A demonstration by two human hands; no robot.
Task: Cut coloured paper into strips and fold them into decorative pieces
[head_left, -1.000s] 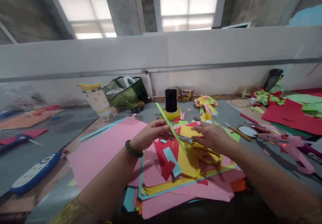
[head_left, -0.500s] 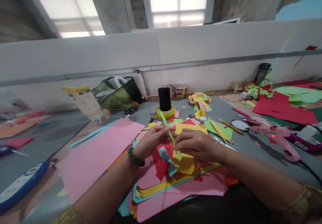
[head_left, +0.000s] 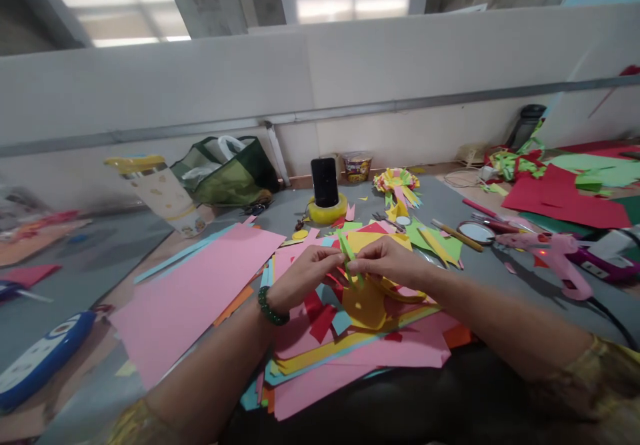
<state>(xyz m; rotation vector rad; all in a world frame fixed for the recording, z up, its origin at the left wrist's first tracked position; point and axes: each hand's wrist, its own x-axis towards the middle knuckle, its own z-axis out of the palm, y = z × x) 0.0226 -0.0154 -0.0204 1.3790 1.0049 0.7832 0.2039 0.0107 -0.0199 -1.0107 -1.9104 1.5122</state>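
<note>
My left hand, with a green bead bracelet at the wrist, pinches a narrow light green paper strip. From the other side, my right hand grips the same strip between thumb and fingers. The strip looks bent or doubled, and its lower part is blurred. Both hands are close together above a stack of coloured paper. Yellow paper and red and light blue scraps lie on that stack beneath them.
Pink sheets lie to the left. A phone stands in a yellow tape roll. Behind are a tumbler, a green bag and a paper flower. A pink glue gun rests at right.
The green strip, straight and slanting before, now appears bent between my fingers. My hands have drawn slightly closer together. The camera view has tilted a little downward.
</note>
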